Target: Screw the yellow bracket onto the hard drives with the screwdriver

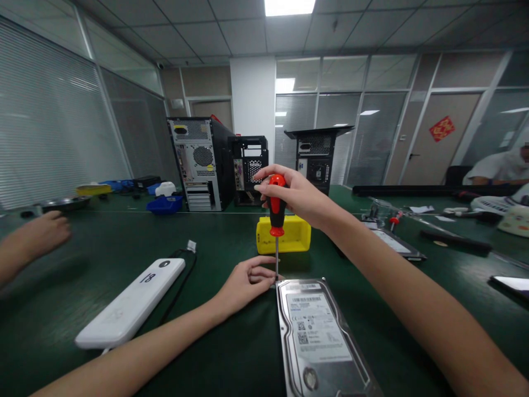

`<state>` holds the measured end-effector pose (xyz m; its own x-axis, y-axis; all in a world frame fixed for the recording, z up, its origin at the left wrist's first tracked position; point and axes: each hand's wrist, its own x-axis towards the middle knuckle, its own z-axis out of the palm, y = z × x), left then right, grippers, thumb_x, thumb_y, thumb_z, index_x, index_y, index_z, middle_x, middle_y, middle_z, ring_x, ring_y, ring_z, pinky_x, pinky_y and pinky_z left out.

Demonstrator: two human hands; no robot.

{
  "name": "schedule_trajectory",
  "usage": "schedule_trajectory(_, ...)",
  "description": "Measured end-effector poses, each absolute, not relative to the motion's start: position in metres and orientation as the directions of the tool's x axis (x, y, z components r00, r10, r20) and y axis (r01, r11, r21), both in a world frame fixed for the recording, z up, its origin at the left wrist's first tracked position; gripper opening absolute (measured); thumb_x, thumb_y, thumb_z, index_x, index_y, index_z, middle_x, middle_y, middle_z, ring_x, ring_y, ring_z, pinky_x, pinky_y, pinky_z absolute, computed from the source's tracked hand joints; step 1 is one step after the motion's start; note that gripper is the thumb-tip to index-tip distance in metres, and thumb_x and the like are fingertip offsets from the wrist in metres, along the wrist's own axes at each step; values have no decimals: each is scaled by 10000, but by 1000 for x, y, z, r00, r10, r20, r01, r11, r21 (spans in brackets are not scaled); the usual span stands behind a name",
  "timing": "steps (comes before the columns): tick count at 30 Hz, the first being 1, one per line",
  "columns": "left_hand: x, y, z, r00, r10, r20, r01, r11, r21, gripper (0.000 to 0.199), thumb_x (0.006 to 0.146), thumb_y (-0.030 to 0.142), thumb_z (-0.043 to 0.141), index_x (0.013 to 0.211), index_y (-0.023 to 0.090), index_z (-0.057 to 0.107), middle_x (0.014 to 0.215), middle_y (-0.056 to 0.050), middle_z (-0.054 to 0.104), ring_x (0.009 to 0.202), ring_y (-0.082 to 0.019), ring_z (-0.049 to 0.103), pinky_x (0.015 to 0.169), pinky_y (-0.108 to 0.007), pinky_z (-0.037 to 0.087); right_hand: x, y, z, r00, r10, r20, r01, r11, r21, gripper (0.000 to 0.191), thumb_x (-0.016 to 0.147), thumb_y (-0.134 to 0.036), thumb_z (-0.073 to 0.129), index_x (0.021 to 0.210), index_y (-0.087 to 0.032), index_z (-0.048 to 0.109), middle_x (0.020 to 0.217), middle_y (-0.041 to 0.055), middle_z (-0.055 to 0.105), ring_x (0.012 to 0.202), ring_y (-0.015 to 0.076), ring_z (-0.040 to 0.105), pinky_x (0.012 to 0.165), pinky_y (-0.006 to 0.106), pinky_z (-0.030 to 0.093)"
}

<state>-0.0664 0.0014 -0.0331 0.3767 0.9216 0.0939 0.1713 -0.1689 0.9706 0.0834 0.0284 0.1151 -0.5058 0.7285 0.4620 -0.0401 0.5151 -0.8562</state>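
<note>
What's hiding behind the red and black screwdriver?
Behind the screwdriver there's a yellow plastic bin, open at the top. The handle covers a bit of it. The right hand blocks the view farther back, so I can't tell what's there.

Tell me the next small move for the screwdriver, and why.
I'd probably check the tip's seating before turning: the right hand holds the screwdriver upright, its tip down by the far left corner of the hard drive, beside the left hand, and its seating can't be seen.
</note>
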Motion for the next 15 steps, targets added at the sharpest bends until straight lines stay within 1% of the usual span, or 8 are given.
schedule_trajectory(3, -66, 0, -31, 369, 925, 89, 178, -165, 970, 456, 737, 152, 612, 1176, 84, 507, 994, -132, 696, 892, -198, 665, 842, -336, 494, 83, 31, 115, -492, 745, 450, -73, 480, -874, 201, 788, -140, 565, 985, -166, 538, 740, -15, 510, 666, 75, 538, 614, 202, 486)
schedule_trajectory(8, -66, -2, -30, 364, 928, 80, 183, -156, 971, 471, 713, 117, 620, 1170, 86, 512, 993, -128, 695, 879, -191, 667, 841, -332, 494, 86, 33, 115, -489, 743, 456, -62, 492, -868, 239, 786, -156, 576, 1022, -168, 543, 733, -13, 511, 664, 74, 533, 604, 195, 481)
schedule_trajectory(15, -66, 2, -33, 370, 924, 100, 176, -175, 969, 471, 720, 125, 613, 1176, 85, 504, 994, -132, 696, 885, -195, 668, 841, -335, 496, 86, 29, 117, -478, 760, 441, -49, 478, -877, 224, 794, -135, 563, 1015, -167, 540, 725, -17, 508, 663, 77, 531, 622, 205, 479)
